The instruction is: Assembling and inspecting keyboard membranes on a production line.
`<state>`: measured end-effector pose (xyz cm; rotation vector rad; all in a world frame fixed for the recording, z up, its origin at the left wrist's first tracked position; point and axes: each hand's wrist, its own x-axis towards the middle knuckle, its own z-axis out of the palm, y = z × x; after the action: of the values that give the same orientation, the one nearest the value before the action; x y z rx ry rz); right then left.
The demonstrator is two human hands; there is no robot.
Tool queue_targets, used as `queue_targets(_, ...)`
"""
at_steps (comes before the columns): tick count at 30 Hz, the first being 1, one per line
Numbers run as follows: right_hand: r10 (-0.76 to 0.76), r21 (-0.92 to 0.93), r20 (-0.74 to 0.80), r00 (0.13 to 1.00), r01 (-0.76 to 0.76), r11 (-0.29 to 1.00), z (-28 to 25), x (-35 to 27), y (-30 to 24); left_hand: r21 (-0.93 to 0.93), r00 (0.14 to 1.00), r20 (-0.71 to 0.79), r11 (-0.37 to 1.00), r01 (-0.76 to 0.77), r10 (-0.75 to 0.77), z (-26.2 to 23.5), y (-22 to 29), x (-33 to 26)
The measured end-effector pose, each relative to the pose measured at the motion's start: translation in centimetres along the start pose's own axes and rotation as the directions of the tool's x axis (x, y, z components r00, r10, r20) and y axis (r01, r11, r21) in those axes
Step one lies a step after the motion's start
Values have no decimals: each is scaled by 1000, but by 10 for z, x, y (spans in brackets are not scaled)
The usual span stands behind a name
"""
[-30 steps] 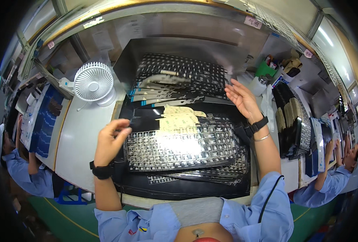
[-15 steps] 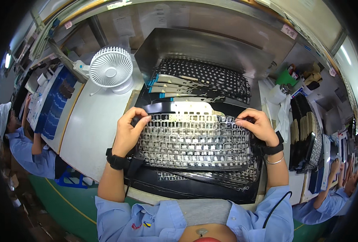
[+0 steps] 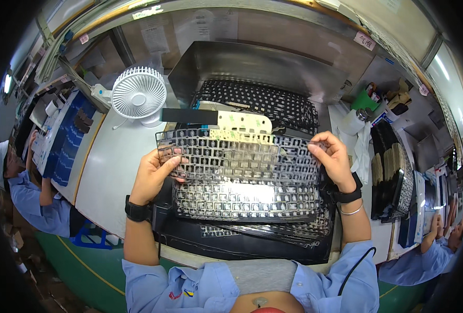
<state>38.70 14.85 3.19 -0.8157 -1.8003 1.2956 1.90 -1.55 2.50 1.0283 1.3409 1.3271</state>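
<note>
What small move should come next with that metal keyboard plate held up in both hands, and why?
Probably tilt it slightly to check it: the left hand and right hand hold the perforated plate by its ends, raised above the stack of plates.

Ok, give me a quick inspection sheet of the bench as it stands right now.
Surface: pale bench with a black mat in front of the person.
Job's things: perforated metal plate held up by both ends over a stack of similar plates.
Clutter: white fan, black grid sheets at the back, cream strip, paper roll, dark stacks on the right.
Grippers: left hand grips the plate's left end, right hand its right end; each wrist wears a black band.
Cables: one black cable by the right sleeve.
Surroundings: steel hood behind; co-workers in blue at both sides.
</note>
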Motion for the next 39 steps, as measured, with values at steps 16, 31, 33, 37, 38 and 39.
queue_targets(16, 237, 191, 173, 956, -269, 944, -17, 4, 1, 0, 988, -155, 1000, 0, 0, -6, -15, 13)
queue_targets(31, 249, 305, -65, 966, -218, 927, -31, 3, 12, -144, 987, -154, 988, -62, 40, -6, -28, 18)
queue_targets(33, 216, 335, -81, 973, -178, 925, -33, 6, 17, -227, 988, -153, 973, -49, 14, 3, -18, 13)
queue_targets(37, 216, 367, -56, 975, -181, 912, -36, 10, 24, -142, 982, -174, 986, -92, 67, 6, -17, 12)
queue_targets(38, 235, 379, -84, 968, -187, 906, -32, 12, 24, -55, 990, -105, 993, -104, 98, 0, -16, 10)
queue_targets(39, 235, 376, -84, 968, -188, 908, -32, 11, 25, -59, 990, -105, 993, -105, 99, 0, -14, 8)
